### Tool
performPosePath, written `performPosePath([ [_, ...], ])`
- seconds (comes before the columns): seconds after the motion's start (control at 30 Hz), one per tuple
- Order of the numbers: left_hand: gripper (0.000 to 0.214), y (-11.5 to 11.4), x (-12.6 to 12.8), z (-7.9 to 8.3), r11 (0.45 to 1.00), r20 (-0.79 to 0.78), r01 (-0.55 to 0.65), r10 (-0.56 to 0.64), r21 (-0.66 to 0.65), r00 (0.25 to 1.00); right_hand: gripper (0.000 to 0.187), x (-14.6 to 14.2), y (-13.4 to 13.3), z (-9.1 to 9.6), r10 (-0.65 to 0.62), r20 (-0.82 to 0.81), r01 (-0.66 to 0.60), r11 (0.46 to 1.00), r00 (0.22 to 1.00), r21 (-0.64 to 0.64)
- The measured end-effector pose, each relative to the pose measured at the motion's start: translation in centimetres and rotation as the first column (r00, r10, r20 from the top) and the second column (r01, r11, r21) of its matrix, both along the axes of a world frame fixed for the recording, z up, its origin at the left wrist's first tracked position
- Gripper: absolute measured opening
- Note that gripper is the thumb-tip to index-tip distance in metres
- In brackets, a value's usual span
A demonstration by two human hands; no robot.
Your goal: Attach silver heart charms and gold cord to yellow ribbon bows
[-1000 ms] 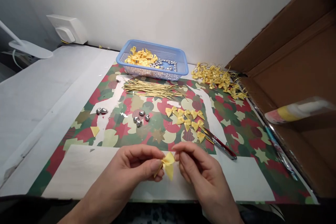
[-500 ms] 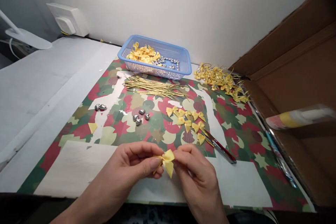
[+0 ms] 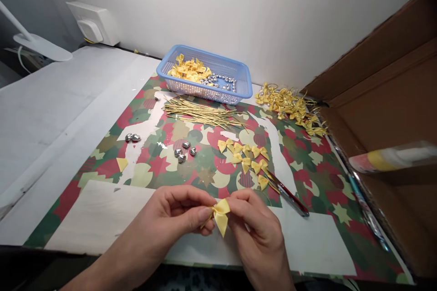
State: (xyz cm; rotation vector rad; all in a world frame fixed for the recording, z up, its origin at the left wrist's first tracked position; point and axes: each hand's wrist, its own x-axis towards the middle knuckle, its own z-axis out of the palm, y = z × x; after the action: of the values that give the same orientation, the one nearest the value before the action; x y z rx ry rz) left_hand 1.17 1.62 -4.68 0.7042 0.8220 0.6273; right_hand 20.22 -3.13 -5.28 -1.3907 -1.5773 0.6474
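Between my two hands, low over the white paper, is a small yellow ribbon bow (image 3: 221, 214). My left hand (image 3: 177, 220) pinches its left side between thumb and index finger, which hide part of it. My right hand (image 3: 256, 232) is closed at the bow's right loop, its fingertips partly hidden behind the ribbon. Several finished-looking yellow bows (image 3: 245, 163) lie just beyond my right hand. Beside them rests a pair of metal tweezers (image 3: 288, 195), its tips touching the nearest bow. Several shiny silver beads (image 3: 182, 158) sit beyond my left hand.
A blue basket (image 3: 208, 92) holds yellow bows and silver beads. Before it lies a bundle of gold ties (image 3: 201, 112). A heap of bows with ties (image 3: 290, 104) is at back right, beside a cardboard box (image 3: 385, 91) with a bottle (image 3: 378, 159). More beads (image 3: 132, 137) lie left.
Both hands stay closed around the bow, which has turned slightly, its tail pointing more downward. The whole view has shifted a little; the things on the table keep their places.
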Motion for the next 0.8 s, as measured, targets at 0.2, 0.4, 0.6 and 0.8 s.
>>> performPosePath([
  [0.2, 0.007, 0.1, 0.12, -0.16, 1.0, 0.036, 0.013, -0.013, 0.011, 0.999, 0.028, -0.06, 0.11, 0.1, -0.001, -0.006, 0.001, 0.999, 1.0, 0.041],
  [0.4, 0.017, -0.09, -0.22, -0.46, 0.999, 0.05, 0.036, -0.036, 0.002, 0.998, 0.031, 0.16, 0.0, 0.0, 0.02, 0.028, -0.022, 0.996, 0.999, 0.085],
  [0.6, 0.018, -0.08, -0.07, -0.17, 0.998, -0.011, 0.029, -0.029, 0.047, 1.0, 0.031, 0.29, -0.24, -0.21, 0.019, 0.096, -0.033, 0.987, 0.995, 0.156],
  [0.8, 0.017, -0.17, 0.07, 0.03, 0.998, -0.044, 0.021, -0.018, 0.058, 0.999, 0.031, 0.35, -0.27, -0.63, 0.033, 0.076, -0.043, 0.989, 0.997, 0.141],
])
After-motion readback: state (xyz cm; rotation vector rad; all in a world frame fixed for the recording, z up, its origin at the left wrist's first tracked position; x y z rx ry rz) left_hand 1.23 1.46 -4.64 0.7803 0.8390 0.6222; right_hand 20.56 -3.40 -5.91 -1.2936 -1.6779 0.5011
